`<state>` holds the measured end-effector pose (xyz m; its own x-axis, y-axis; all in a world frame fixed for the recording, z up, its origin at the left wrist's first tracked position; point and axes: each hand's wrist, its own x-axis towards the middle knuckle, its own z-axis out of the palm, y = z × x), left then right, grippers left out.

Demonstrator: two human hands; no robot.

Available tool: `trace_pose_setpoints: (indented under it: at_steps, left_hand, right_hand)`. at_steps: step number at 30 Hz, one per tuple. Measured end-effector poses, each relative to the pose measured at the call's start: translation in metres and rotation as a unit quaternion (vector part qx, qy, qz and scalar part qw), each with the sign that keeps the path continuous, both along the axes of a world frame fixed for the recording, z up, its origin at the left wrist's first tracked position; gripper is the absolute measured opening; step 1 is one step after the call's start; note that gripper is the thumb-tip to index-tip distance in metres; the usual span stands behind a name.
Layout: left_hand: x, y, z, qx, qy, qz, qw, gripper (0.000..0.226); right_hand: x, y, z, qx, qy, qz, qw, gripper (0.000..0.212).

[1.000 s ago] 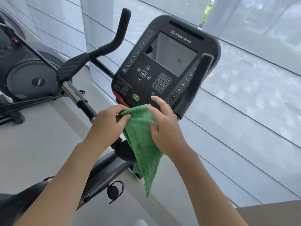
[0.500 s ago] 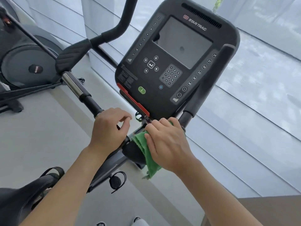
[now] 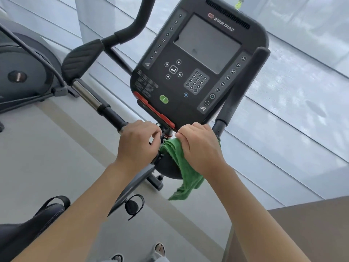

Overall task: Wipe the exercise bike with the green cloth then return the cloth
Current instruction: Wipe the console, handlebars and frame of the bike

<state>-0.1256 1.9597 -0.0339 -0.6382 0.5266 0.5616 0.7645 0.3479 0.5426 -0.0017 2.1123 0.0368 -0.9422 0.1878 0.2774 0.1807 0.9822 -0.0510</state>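
Note:
The exercise bike's black console (image 3: 200, 72) tilts above its handlebars (image 3: 88, 95). A green cloth (image 3: 186, 176) hangs from the bar just under the console, its tail drooping toward the floor. My right hand (image 3: 198, 146) lies closed over the top of the cloth, pressing it onto the bar. My left hand (image 3: 137, 146) sits just left of it, its fingers curled by the bar's centre clamp; whether they touch the cloth is hidden. The black saddle (image 3: 24, 229) is at the lower left.
A second machine with a round dark flywheel cover (image 3: 22, 72) stands at the far left. A window wall with pale blinds (image 3: 283, 110) runs behind the bike. A brown ledge (image 3: 302, 224) fills the lower right. My feet (image 3: 158, 250) show at the bottom.
The cloth was held up spread between both hands against the console's lower edge; it has come down onto the bar below. My left hand let go of it and my right hand closed over it.

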Motion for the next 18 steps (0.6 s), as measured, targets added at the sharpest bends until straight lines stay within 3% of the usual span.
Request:
trace_pose_setpoints:
  at_steps: [5, 10, 18]
  left_hand:
    - [0.000, -0.003, -0.001, 0.007, 0.011, -0.006, 1.000, 0.015]
    - [0.000, -0.004, -0.002, 0.009, 0.012, -0.004, 1.000, 0.013]
    - [-0.002, -0.004, -0.003, 0.009, 0.019, -0.016, 1.000, 0.017]
  right_hand:
    - [0.038, -0.012, -0.011, -0.026, -0.006, 0.030, 0.999, 0.031]
    - [0.053, -0.031, -0.025, -0.118, 0.103, -0.003, 0.988, 0.032]
    - [0.052, -0.062, -0.037, -0.090, 0.186, -0.055, 0.977, 0.013]
